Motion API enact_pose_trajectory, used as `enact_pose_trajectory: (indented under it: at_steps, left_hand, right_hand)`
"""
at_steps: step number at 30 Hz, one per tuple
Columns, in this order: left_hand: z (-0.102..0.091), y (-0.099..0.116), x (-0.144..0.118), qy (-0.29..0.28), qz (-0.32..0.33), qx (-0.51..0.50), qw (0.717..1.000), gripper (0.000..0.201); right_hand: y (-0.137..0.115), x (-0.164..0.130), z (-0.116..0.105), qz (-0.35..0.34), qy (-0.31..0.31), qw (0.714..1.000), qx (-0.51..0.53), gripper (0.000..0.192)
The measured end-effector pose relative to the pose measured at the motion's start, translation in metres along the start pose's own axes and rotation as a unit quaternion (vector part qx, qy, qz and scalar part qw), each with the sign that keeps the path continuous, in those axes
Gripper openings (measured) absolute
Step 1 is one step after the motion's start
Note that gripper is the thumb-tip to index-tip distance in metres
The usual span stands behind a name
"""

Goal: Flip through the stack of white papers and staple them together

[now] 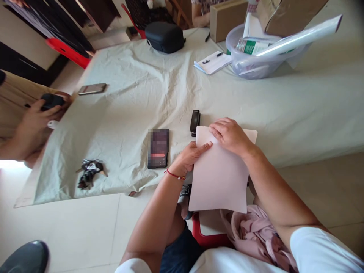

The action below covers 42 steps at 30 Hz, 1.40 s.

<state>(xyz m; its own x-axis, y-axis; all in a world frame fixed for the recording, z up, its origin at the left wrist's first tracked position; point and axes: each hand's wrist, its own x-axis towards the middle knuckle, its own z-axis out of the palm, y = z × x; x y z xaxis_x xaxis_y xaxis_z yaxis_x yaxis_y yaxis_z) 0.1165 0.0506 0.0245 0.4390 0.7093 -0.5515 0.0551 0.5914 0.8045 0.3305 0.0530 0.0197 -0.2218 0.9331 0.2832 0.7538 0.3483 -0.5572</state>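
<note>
Blank white paper sheets [220,174] lie between my two hands, over the table's near edge and above my lap. My left hand [195,154] grips the left edge, thumb on top and fingers underneath. At the upper edge my right hand [229,134] pinches the paper, its fingers bent together. How many sheets there are I cannot tell. Just beyond the paper's top left corner stands a black stapler [195,122], touched by neither hand. A phone [158,149] with its screen lit rests left of my left hand.
Keys [91,172] and another phone [92,88] lie on the clothed table [127,113]. Farther back are a black case [165,36], papers with pens [213,62], a cardboard box [227,19] and a filled plastic basin [253,70]. A person's hands [42,113] hold a black object at left.
</note>
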Motion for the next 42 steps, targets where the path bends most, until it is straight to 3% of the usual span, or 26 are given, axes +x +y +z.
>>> enact_pose_trajectory:
  at_steps: [3,6,15,19,23,26,28,38,42]
  left_hand:
    - [0.000,-0.003,0.002,-0.030,0.000,0.001,1.000,0.067]
    - [-0.001,-0.005,0.003,-0.036,0.006,-0.001,0.999,0.067]
    - [0.002,-0.012,0.005,0.058,-0.001,0.014,0.998,0.072]
    - [0.003,-0.015,0.005,0.056,0.001,0.034,0.998,0.064]
    - [0.004,-0.016,0.008,0.070,0.097,0.092,0.989,0.052]
    - [0.007,-0.016,0.013,0.131,0.217,0.140,0.957,0.029]
    - [0.007,-0.017,0.015,0.167,0.258,0.160,0.938,0.029]
    - [0.009,-0.017,0.015,0.182,0.244,0.172,0.937,0.039]
    - [0.009,-0.016,0.016,0.189,0.266,0.191,0.926,0.033]
  right_hand:
    - [-0.005,0.000,0.004,0.025,-0.049,0.998,-0.012,0.042]
    - [-0.006,0.000,0.001,0.032,-0.052,0.998,0.009,0.039]
    - [-0.005,0.000,-0.001,0.016,-0.041,0.998,0.054,0.036]
    - [-0.004,0.000,-0.003,0.026,-0.039,0.996,0.077,0.034]
    - [-0.001,0.001,-0.001,0.059,-0.033,0.995,0.068,0.033]
    - [-0.001,0.002,0.005,0.072,-0.026,0.996,0.034,0.031]
    - [-0.002,0.003,0.010,0.075,-0.022,0.997,0.013,0.031]
    - [-0.007,0.007,0.022,0.015,-0.026,1.000,-0.003,0.036]
    - [-0.008,0.006,0.024,-0.006,0.029,0.998,-0.047,0.036]
